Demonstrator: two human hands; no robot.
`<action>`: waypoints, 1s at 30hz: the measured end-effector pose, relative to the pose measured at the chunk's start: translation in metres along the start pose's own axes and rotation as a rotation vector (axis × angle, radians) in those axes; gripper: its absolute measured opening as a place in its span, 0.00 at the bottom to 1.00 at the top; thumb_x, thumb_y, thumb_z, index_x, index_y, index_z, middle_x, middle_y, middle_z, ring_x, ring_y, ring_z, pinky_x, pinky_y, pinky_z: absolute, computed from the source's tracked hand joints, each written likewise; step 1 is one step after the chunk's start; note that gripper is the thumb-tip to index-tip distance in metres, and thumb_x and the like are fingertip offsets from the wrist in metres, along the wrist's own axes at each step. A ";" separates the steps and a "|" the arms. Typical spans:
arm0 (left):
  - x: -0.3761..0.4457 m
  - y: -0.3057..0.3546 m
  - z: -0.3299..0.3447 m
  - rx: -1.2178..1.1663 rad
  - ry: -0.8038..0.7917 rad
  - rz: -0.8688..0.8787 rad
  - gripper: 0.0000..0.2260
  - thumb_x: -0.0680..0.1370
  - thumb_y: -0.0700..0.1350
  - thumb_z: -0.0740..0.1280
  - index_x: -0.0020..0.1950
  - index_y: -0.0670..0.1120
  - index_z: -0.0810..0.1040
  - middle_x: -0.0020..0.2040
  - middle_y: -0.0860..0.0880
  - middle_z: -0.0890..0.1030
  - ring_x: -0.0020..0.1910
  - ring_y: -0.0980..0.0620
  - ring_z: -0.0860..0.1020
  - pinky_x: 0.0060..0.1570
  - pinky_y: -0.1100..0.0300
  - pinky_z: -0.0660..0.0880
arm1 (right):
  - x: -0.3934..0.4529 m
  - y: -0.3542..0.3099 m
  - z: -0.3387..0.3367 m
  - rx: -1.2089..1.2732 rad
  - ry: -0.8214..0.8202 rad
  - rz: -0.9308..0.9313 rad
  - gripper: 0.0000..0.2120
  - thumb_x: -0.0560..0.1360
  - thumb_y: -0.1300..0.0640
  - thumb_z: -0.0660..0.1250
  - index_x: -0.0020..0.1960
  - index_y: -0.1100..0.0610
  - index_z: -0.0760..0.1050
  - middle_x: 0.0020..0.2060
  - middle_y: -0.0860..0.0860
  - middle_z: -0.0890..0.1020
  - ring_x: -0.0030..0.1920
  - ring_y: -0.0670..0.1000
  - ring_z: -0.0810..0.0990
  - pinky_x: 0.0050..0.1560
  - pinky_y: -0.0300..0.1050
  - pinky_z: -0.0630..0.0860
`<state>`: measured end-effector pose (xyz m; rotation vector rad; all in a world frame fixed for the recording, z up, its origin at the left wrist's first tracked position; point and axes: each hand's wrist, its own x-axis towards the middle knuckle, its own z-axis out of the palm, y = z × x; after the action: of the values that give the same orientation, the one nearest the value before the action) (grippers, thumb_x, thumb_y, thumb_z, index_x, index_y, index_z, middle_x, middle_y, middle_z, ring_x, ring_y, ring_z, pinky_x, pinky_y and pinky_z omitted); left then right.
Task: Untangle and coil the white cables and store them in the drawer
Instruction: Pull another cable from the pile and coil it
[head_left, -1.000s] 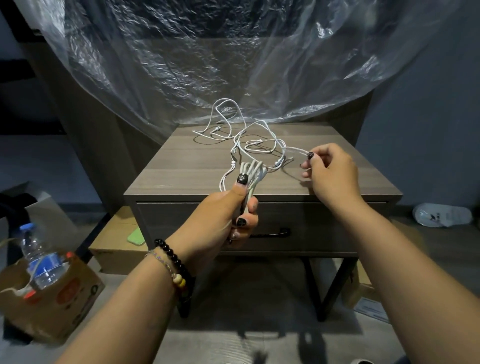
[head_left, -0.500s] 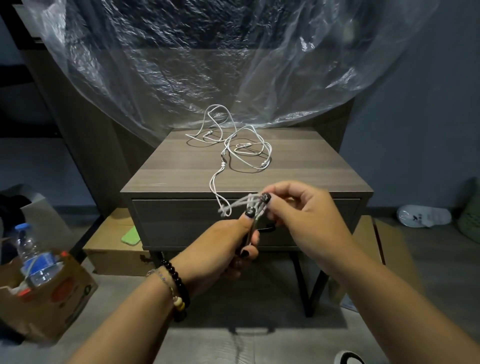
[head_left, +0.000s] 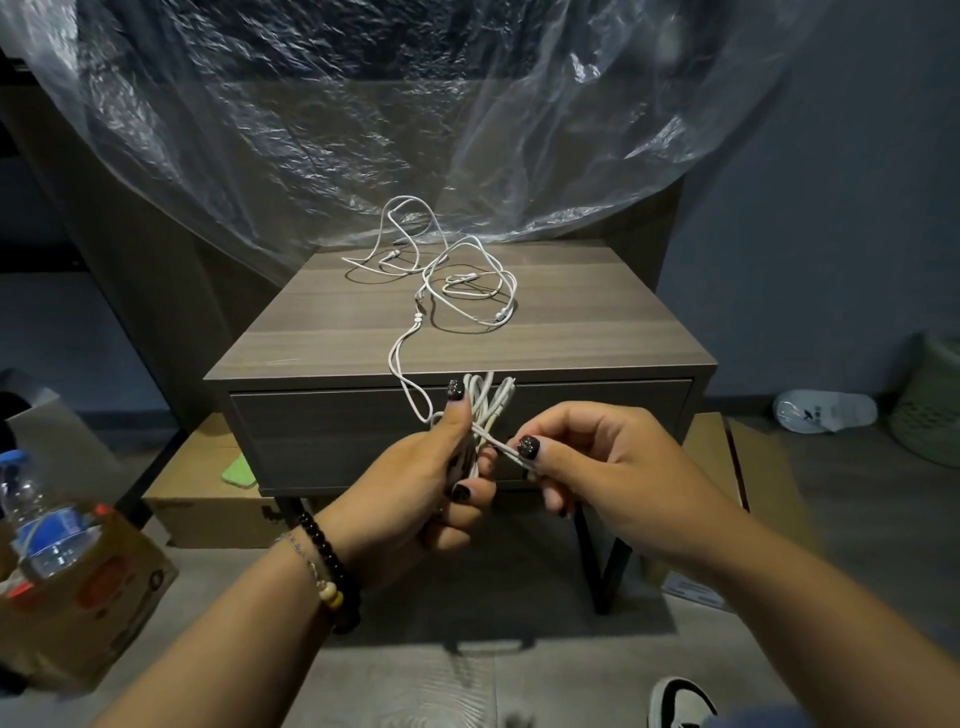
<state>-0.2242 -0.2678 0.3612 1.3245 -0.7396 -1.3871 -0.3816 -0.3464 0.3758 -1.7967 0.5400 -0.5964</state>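
A tangle of white cables (head_left: 457, 280) lies on top of the grey wooden nightstand (head_left: 332, 332). One strand runs off the front edge down to a folded white cable bundle (head_left: 488, 402) held in front of the closed drawer (head_left: 322, 431). My left hand (head_left: 421, 478) grips the bundle, thumb up along it. My right hand (head_left: 587, 457) pinches a strand leading across from the bundle between thumb and forefinger. The drawer handle is hidden behind my hands.
Clear plastic sheeting (head_left: 363, 119) hangs behind the nightstand. Cardboard boxes (head_left: 208, 499) sit under and beside it. A box with a water bottle (head_left: 41, 525) stands on the floor at left. A white sandal (head_left: 826, 410) and a green basket (head_left: 930, 400) lie at right.
Both hands have pulled back from over the tabletop to in front of the drawer. My right hand came in to the bundle, then drew a strand out to the right.
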 end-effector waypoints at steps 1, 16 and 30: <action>0.001 0.001 0.001 -0.015 0.016 0.003 0.22 0.75 0.65 0.54 0.37 0.46 0.67 0.27 0.51 0.62 0.22 0.58 0.55 0.21 0.68 0.52 | 0.000 0.000 -0.002 0.017 -0.005 0.015 0.06 0.78 0.64 0.64 0.50 0.60 0.80 0.33 0.50 0.81 0.31 0.45 0.76 0.34 0.37 0.75; -0.004 0.007 0.002 0.026 0.044 0.097 0.21 0.71 0.65 0.57 0.35 0.47 0.67 0.27 0.51 0.61 0.24 0.56 0.55 0.25 0.66 0.49 | -0.003 0.010 -0.027 -0.441 -0.054 0.012 0.05 0.74 0.60 0.71 0.44 0.50 0.84 0.40 0.48 0.80 0.39 0.42 0.76 0.42 0.38 0.73; -0.028 -0.004 0.001 0.713 -0.324 0.250 0.26 0.73 0.70 0.58 0.33 0.48 0.72 0.28 0.56 0.69 0.26 0.59 0.65 0.28 0.68 0.65 | 0.005 0.015 -0.018 0.142 -0.077 0.338 0.08 0.77 0.60 0.65 0.46 0.60 0.83 0.47 0.60 0.85 0.41 0.50 0.83 0.41 0.39 0.78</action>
<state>-0.2308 -0.2405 0.3664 1.4742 -1.6715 -1.1834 -0.3901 -0.3665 0.3668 -1.5437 0.7117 -0.3230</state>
